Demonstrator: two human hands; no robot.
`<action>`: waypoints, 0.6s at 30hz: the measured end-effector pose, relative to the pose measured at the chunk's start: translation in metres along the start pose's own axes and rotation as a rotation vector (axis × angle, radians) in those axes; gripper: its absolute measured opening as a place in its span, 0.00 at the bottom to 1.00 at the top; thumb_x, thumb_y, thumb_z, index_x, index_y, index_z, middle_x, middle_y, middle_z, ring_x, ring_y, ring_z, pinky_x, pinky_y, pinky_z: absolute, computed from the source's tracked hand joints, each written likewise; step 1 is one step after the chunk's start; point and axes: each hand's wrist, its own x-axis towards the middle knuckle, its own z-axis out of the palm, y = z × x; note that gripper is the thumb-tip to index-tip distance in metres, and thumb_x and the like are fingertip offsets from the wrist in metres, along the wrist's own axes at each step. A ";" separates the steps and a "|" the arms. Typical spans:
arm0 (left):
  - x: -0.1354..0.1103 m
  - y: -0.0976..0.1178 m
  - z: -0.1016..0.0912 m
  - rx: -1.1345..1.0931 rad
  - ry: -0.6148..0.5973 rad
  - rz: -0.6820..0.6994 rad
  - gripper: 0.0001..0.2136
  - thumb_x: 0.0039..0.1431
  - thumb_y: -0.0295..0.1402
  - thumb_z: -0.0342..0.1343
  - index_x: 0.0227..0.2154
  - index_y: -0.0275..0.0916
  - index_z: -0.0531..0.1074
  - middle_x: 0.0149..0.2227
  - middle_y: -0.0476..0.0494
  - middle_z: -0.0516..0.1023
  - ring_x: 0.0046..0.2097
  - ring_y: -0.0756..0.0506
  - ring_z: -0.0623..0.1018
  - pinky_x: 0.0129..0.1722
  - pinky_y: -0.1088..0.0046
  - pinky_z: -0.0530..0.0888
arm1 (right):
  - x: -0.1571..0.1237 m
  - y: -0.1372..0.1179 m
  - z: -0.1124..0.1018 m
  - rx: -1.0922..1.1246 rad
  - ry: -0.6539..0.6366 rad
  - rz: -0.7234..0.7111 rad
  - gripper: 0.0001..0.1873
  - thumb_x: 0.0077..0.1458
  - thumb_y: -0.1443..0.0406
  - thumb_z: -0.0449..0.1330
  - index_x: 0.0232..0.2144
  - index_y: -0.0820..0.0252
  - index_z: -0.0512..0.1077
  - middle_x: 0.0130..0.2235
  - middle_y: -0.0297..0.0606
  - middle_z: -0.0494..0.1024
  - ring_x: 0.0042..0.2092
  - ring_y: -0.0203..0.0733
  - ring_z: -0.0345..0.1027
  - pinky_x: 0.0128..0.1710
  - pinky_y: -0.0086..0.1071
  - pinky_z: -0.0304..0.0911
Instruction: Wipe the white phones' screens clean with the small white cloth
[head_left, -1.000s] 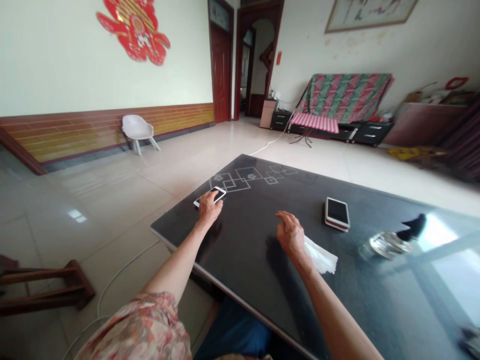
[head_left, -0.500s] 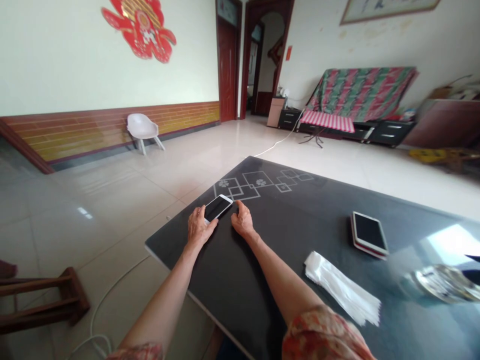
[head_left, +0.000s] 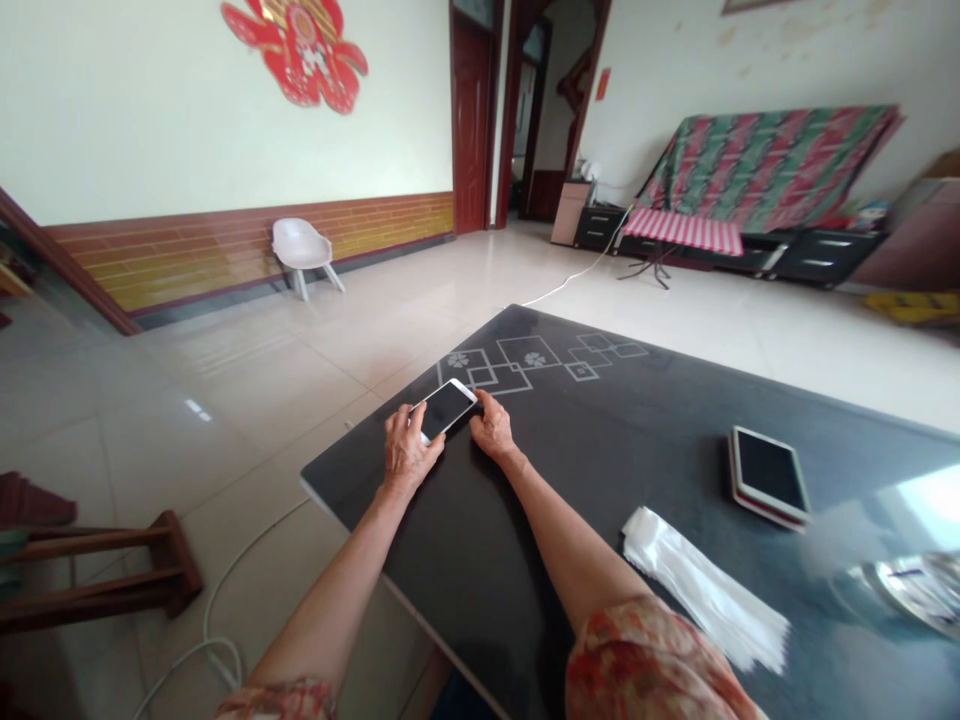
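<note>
A white-edged phone [head_left: 445, 407] with a dark screen lies near the left corner of the black glass table [head_left: 600, 470]. My left hand [head_left: 407, 452] rests on its near end, fingers curled over the edge. My right hand [head_left: 491, 429] touches the phone's right side with bent fingers. Both hands grip the phone between them. A second phone [head_left: 769, 473] with a red edge lies flat further right on the table, away from both hands. A folded white cloth or tissue [head_left: 701, 586] lies beside my right forearm.
A glass ashtray [head_left: 911, 590] stands at the table's right edge. A dark wooden stool [head_left: 105, 575] stands on the tiled floor at the left, with a white cable [head_left: 217, 640] trailing beside it. A small white chair [head_left: 301, 250] and a cloth-covered sofa [head_left: 757, 170] stand farther back.
My right hand left the white cloth and crossed left to the phone's side. My left hand stayed on the phone. The view swung left and down.
</note>
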 end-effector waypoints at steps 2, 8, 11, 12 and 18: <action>-0.003 0.006 -0.002 -0.017 -0.012 0.041 0.27 0.51 0.38 0.58 0.55 0.40 0.64 0.53 0.37 0.68 0.55 0.36 0.66 0.56 0.61 0.62 | -0.003 0.006 -0.010 0.048 0.038 0.019 0.28 0.45 0.72 0.50 0.51 0.60 0.65 0.47 0.42 0.75 0.50 0.45 0.67 0.54 0.39 0.60; -0.019 0.057 0.008 -0.122 -0.124 0.109 0.29 0.48 0.39 0.61 0.55 0.40 0.66 0.49 0.37 0.72 0.51 0.37 0.69 0.54 0.62 0.65 | -0.032 0.038 -0.076 -0.101 0.065 0.083 0.26 0.47 0.72 0.50 0.50 0.60 0.66 0.44 0.39 0.78 0.46 0.43 0.71 0.49 0.35 0.64; -0.029 0.098 0.019 -0.147 -0.172 0.132 0.29 0.47 0.40 0.61 0.54 0.39 0.66 0.45 0.38 0.73 0.48 0.37 0.70 0.51 0.63 0.66 | -0.052 0.054 -0.117 -0.247 0.082 0.150 0.25 0.46 0.74 0.51 0.48 0.60 0.68 0.43 0.41 0.78 0.46 0.45 0.71 0.50 0.37 0.63; -0.033 0.112 0.023 -0.161 -0.192 0.147 0.29 0.47 0.40 0.61 0.54 0.38 0.67 0.44 0.38 0.73 0.47 0.37 0.71 0.51 0.63 0.67 | -0.059 0.059 -0.130 -0.277 0.090 0.171 0.25 0.46 0.74 0.51 0.48 0.60 0.69 0.43 0.42 0.78 0.46 0.46 0.71 0.50 0.38 0.62; -0.058 0.174 0.037 -0.224 -0.304 0.205 0.30 0.48 0.41 0.61 0.55 0.36 0.66 0.43 0.37 0.74 0.46 0.37 0.71 0.49 0.63 0.67 | -0.108 0.076 -0.193 -0.372 0.109 0.300 0.25 0.47 0.74 0.50 0.49 0.58 0.69 0.45 0.42 0.78 0.47 0.49 0.71 0.51 0.43 0.61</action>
